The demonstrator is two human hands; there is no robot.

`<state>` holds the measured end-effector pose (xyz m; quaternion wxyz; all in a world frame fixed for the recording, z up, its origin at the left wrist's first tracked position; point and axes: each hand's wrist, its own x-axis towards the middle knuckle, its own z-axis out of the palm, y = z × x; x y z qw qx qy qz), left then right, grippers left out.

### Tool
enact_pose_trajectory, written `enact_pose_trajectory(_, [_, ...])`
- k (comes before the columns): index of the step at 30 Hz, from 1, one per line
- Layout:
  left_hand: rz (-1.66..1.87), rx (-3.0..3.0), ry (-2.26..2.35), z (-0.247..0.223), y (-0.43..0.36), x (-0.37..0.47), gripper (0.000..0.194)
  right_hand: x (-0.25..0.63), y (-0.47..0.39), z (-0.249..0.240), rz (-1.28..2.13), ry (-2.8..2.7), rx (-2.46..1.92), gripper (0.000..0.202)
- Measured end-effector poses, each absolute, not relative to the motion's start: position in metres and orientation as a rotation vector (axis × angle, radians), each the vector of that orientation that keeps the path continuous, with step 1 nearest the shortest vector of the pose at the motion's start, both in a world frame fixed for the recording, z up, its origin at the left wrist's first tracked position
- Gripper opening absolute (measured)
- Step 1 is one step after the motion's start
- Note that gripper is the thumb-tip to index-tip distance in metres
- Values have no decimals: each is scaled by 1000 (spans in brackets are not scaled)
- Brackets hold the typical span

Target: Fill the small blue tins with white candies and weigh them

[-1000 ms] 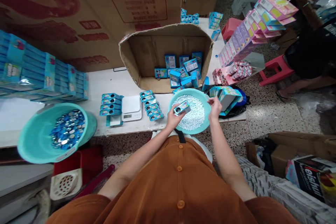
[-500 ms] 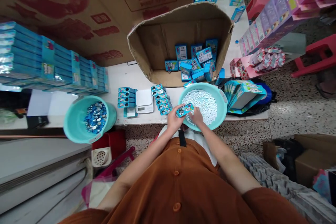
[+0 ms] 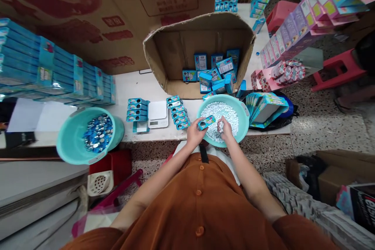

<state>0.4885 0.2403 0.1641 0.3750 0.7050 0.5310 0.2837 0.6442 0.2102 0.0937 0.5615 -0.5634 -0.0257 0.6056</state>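
Observation:
My left hand [image 3: 194,133] is closed around a small blue candy box [image 3: 206,122] with a round hole at one end, held over the left rim of a turquoise basin [image 3: 245,122]. Inside the basin lies a layer of small white candies [image 3: 214,110]. My right hand [image 3: 225,129] is down among them, its fingers curled, with some white pieces showing at the fingertips. To the left of my left hand, a row of similar blue boxes [image 3: 181,118] with round holes lies on the table. Beside that row sits a white digital scale [image 3: 158,115].
Behind the basin, a cut-open carton [image 3: 175,89] holds several blue boxes. At left, a turquoise tub [image 3: 68,140] contains blue and silver caps, near stacked wrapped boxes [image 3: 17,62]. Folded blue cartons [image 3: 271,110] stand right of the basin. Another group of blue boxes [image 3: 137,110] lies left of the scale.
My right hand has moved right, away from the blue box, deeper over the white candies, with its fingers now curled. My left hand still holds the box. The view has shifted slightly.

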Motion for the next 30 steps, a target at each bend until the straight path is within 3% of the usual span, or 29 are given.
enact_pose_trajectory(4, [700, 1874, 1321, 156, 238, 497, 42, 661, 215, 145, 1465, 275, -798, 20])
enact_pose_trajectory(7, [668, 1949, 1258, 155, 235, 505, 43, 659, 217, 178, 1400, 281, -668, 17])
enact_pose_trajectory(17, [598, 2155, 1110, 166, 227, 521, 42, 625, 215, 215, 1121, 96, -884, 37])
enact_pose_trajectory(30, [556, 2083, 1095, 168, 225, 527, 46, 624, 218, 220, 1030, 60, -980, 40])
